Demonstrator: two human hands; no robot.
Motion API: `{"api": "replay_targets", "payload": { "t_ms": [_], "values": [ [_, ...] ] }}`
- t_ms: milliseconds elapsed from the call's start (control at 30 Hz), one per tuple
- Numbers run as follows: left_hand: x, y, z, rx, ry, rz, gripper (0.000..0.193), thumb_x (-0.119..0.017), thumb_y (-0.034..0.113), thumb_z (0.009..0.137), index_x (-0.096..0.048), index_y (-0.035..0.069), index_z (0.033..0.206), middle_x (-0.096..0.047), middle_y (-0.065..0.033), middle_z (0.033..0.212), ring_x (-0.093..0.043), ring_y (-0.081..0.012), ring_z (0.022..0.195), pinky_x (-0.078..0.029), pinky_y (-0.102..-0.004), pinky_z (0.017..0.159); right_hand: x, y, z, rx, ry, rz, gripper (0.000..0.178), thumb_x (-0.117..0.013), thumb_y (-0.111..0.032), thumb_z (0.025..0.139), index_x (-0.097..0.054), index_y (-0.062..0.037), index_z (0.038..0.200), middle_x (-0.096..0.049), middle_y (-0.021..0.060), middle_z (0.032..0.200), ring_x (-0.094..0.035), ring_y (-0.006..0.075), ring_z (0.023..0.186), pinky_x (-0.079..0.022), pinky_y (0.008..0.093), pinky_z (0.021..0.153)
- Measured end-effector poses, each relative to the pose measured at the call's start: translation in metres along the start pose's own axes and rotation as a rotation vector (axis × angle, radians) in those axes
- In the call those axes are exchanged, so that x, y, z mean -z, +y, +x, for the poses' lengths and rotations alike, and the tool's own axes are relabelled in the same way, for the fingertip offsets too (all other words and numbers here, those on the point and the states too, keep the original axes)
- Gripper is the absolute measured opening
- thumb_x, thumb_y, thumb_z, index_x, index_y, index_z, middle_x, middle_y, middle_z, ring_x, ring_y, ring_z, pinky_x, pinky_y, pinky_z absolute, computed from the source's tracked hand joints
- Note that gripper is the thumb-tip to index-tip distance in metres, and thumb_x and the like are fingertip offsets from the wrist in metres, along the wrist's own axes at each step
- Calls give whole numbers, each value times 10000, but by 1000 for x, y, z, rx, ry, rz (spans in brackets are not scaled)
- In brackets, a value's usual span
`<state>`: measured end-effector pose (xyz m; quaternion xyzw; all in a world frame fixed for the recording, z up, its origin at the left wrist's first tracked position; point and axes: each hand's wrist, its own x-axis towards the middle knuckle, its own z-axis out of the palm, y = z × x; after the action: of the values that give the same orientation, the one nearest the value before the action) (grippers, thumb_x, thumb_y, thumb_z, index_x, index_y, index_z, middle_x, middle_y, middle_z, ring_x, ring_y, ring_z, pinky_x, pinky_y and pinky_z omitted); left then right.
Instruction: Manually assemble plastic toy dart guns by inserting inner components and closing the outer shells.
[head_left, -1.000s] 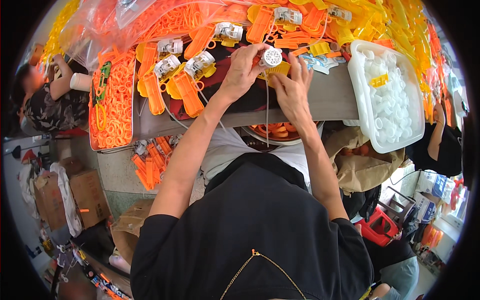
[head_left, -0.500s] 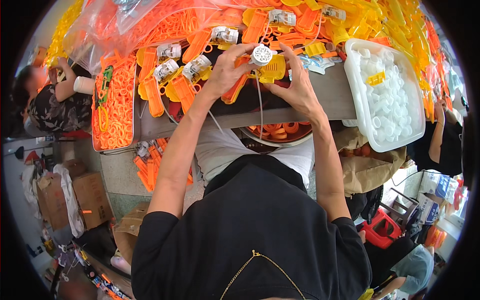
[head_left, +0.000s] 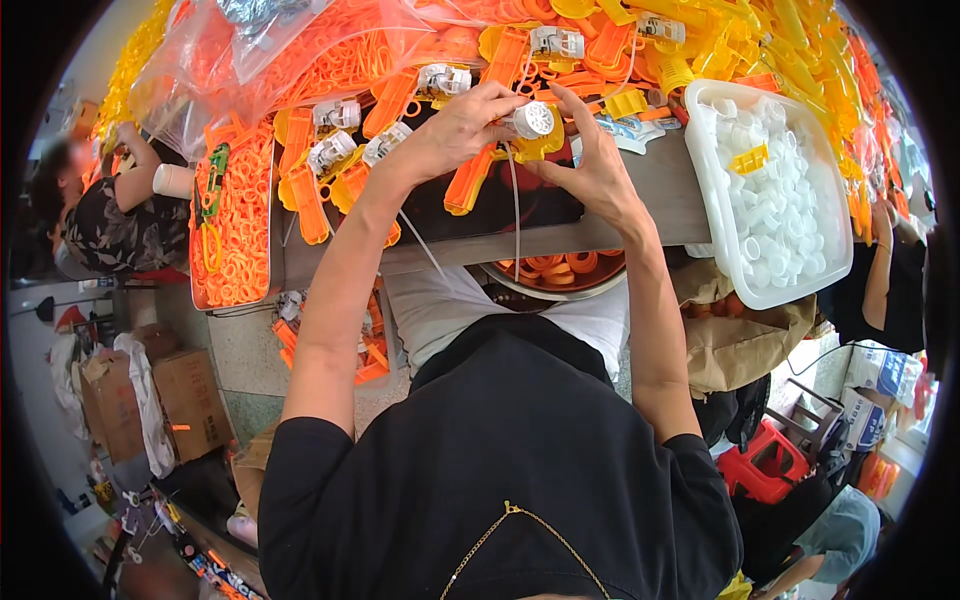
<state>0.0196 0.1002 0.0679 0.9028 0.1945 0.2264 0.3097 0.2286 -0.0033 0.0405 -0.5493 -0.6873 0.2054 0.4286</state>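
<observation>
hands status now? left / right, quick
Left hand: closed on the small white round part, fingertips pinching it.
Right hand: fingers spread, tips against the same part; firm grip cannot be told.

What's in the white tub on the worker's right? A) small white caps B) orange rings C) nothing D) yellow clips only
A: the white tub is filled with small white caps, with a single yellow piece lying on top; the orange rings sit in a separate tray on the left.
</observation>
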Motion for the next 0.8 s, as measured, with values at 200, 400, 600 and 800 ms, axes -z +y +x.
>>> {"api": "replay_targets", "payload": {
  "t_ms": [200, 400, 600, 800],
  "values": [
    [-7, 7, -5, -27, 43, 111, 402, -655, 60, 941, -583, -9, 1331, -590, -121, 1153, -609, -278, 1073, -491, -362, 946, 0, -9, 2, -59, 17, 159, 967, -905, -188, 729, -390, -35, 1534, -660, 135, 1216, -628, 232, 1033, -509, 373, 951],
    [-6, 7, -10, 26, 137, 16, 362, -674, 44, 928, -631, -28, 1280, -638, -145, 1066, -653, -292, 981, -517, -369, 876, -11, -9, 3, -127, 67, 301, 979, -928, -270, 718, -408, -3, 1503, -658, 206, 1224, -642, 302, 1162, -508, 399, 995],
    [-14, 18, -9, 55, 116, 87, 407, -681, -14, 874, -654, 0, 1279, -627, -133, 1073, -640, -304, 987, -520, -384, 875, -8, -13, -1, -126, 42, 231, 925, -918, -182, 718, -432, -23, 1490, -658, 169, 1228, -643, 265, 1122, -515, 373, 978],
    [-57, 15, -44, 130, 302, 119, 419, -756, 43, 816, -707, 49, 1232, -624, -98, 1108, -593, -274, 1069, -484, -387, 954, 5, -1, -20, -116, -190, 112, 735, -864, -144, 775, -521, -46, 1418, -660, 144, 1225, -631, 249, 1122, -466, 370, 1042]
  ]
}}
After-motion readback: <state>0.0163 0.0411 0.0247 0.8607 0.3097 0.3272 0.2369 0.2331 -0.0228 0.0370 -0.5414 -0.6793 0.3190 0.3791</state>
